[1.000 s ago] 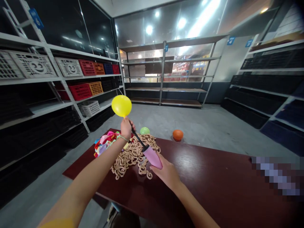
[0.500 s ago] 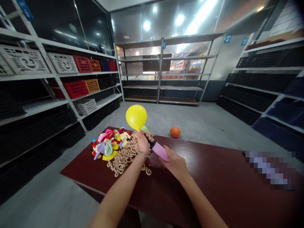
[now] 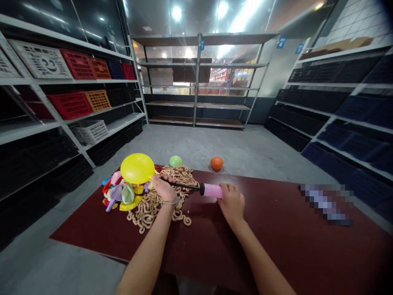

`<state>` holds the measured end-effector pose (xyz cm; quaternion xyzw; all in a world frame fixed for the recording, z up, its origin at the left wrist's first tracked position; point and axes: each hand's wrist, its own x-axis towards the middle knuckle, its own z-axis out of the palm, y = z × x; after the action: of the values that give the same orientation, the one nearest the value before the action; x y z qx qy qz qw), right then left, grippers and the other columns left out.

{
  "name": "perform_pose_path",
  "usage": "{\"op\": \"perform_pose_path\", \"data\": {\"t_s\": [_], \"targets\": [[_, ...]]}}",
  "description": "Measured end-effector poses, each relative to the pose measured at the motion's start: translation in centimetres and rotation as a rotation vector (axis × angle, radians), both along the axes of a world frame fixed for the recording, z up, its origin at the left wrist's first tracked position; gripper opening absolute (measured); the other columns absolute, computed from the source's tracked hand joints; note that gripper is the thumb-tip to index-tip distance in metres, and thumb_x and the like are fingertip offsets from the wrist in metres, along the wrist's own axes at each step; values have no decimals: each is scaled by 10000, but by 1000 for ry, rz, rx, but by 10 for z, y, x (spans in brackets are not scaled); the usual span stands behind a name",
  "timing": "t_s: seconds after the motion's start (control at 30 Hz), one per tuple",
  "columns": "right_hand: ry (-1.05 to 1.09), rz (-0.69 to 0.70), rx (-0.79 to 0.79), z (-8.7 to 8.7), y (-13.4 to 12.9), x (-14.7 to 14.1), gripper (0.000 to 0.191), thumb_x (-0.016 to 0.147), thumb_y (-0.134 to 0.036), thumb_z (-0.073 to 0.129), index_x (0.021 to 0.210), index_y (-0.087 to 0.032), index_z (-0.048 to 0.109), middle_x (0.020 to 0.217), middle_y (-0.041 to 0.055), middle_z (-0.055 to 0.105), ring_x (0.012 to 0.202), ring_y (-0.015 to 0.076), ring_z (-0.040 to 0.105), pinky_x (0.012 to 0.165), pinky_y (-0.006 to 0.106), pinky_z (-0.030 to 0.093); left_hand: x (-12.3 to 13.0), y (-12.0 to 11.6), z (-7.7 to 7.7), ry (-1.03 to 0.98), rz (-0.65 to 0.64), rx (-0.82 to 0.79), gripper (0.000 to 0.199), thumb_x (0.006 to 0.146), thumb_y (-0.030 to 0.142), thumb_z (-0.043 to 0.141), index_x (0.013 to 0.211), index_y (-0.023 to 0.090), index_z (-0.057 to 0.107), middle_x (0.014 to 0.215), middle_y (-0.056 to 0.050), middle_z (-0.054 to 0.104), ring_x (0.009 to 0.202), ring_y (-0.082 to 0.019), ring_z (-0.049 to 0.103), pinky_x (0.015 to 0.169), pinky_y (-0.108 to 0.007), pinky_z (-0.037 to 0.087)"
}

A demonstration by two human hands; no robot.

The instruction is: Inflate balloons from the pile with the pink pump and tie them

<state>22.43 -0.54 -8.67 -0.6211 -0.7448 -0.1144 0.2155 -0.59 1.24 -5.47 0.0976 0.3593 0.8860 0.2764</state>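
A pink hand pump (image 3: 213, 191) with a black rod pulled out of it lies level between my hands. My right hand (image 3: 232, 203) is wrapped round its pink barrel. At the rod's other end, my left hand (image 3: 165, 189) is closed on the pump's black end and the neck of an inflated yellow balloon (image 3: 137, 168). Below and beside my left hand spreads a heap of beige, curly strands (image 3: 150, 207). Uninflated balloons (image 3: 127, 193) in many colours are piled under and beside the yellow balloon, on the dark red table (image 3: 260, 229).
A green balloon (image 3: 175, 161) shows beyond the table's far edge, and an orange balloon (image 3: 216, 163) is on the floor. A pixelated object (image 3: 325, 204) lies at the table's right. Shelves with crates (image 3: 75, 104) stand at the left; more shelving is behind and at right.
The pump has been drawn out, exposing its black rod. The yellow balloon has swung left and down and looks larger. My hands are farther apart, and the view has shifted.
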Motion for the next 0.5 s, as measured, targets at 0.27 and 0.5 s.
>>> {"op": "perform_pose_path", "data": {"t_s": [0.27, 0.5], "targets": [[-36, 238, 6, -1, -14, -42, 515, 864, -174, 612, 1354, -291, 506, 1245, 70, 628, 1075, 235, 514, 784, 338, 354, 27, 1, -8, -5, -154, -25, 324, 977, 405, 373, 711, 221, 386, 532, 52, 398, 403, -105, 389, 426, -262, 348], [-62, 52, 175, 1, 19, 21, 369, 895, -145, 538, 1243, -264, 569, 1251, 73, 620, 1209, 239, 457, 932, 382, 311, -1, 5, 4, -37, -54, -6, 328, 982, 438, 400, 736, 223, 368, 552, 46, 395, 434, -100, 388, 450, -242, 340]]}}
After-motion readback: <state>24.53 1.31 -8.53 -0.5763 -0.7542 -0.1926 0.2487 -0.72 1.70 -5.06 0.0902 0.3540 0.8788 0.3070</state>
